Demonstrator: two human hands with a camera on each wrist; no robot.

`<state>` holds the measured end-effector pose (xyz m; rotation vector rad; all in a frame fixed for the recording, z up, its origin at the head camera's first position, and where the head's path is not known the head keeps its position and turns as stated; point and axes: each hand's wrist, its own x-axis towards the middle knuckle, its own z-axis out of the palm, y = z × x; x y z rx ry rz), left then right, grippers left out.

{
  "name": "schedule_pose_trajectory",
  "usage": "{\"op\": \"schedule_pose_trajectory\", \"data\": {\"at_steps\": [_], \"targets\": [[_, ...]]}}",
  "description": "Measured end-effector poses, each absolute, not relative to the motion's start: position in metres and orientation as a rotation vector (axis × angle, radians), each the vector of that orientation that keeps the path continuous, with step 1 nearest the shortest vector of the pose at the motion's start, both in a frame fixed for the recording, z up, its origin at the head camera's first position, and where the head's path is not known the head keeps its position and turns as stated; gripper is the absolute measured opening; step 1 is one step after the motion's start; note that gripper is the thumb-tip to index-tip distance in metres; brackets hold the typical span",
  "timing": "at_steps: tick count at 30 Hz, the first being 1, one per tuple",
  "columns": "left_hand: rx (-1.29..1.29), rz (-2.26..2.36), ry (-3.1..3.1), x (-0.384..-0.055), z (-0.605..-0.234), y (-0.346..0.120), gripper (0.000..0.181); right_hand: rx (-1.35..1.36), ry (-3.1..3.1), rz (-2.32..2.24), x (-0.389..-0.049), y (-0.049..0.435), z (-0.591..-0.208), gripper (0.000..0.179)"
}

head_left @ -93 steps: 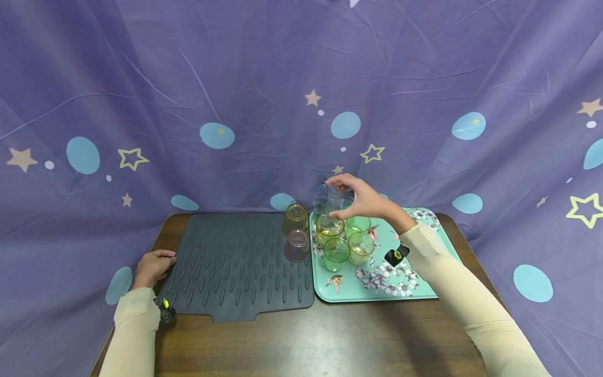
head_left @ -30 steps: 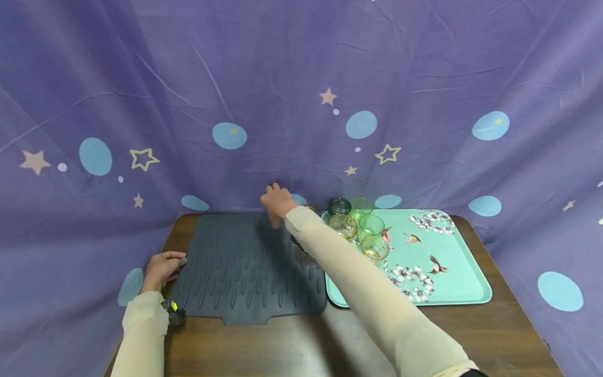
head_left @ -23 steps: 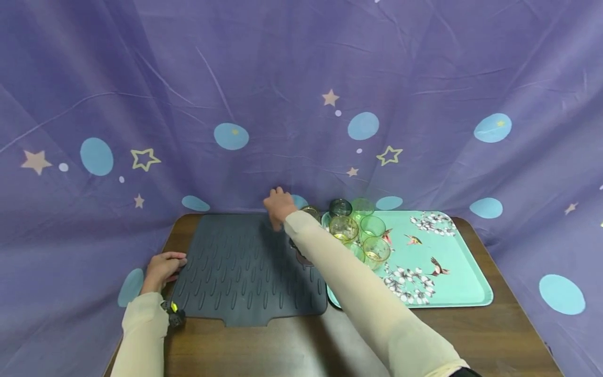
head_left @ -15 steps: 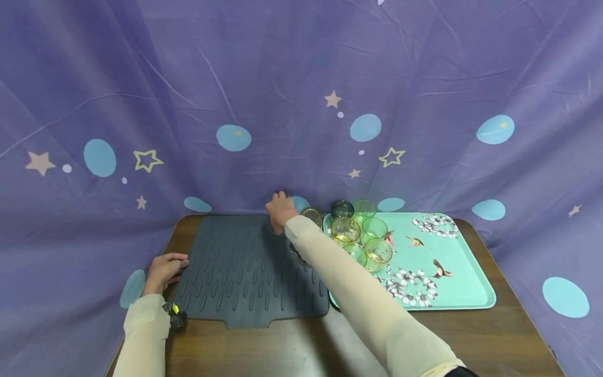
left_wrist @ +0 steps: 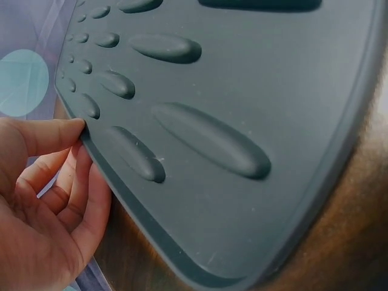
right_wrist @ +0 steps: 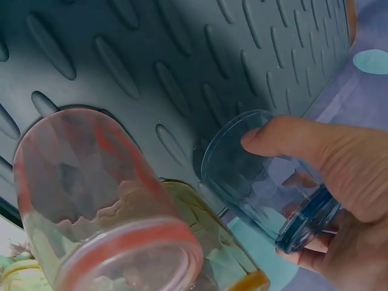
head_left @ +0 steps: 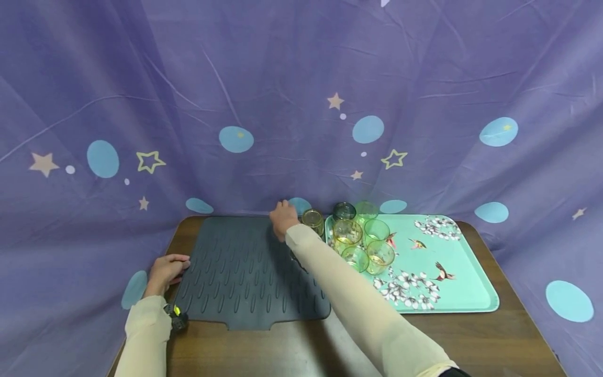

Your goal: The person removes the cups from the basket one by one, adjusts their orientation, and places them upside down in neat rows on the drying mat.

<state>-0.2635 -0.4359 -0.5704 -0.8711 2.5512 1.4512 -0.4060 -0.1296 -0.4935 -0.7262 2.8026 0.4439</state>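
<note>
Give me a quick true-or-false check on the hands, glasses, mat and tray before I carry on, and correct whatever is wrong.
1. The right hand holds a blue glass with its mouth toward the dark mat. True.
2. Both hands hold glasses. False: the left hand is at the left edge of the dark mat and holds no glass.
3. The pink glass stands upside down on the dark mat. True.
4. Six glasses are grouped at the left side of the tray. True.
5. The tray lies to the left of the dark mat. False: it lies to the right.
</note>
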Motion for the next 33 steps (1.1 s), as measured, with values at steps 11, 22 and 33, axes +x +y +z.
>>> {"op": "schedule_pose_trajectory", "data": {"at_steps": [11, 22, 33], "targets": [[-0.820, 1.447, 2.556, -0.259, -0.574, -0.427, 0.032, -0.740, 2.821, 0.403, -0.394, -0.112, -0.508, 0.039], [-0.793, 1.460, 2.581, -0.263, -0.574, -0.426, 0.033, -0.779, 2.808, 0.360, -0.402, -0.105, -0.491, 0.059], [-0.765, 1.426, 2.579, -0.263, -0.567, -0.436, 0.031, -0.891, 2.747, 0.112, -0.411, -0.070, -0.432, 0.085]]}}
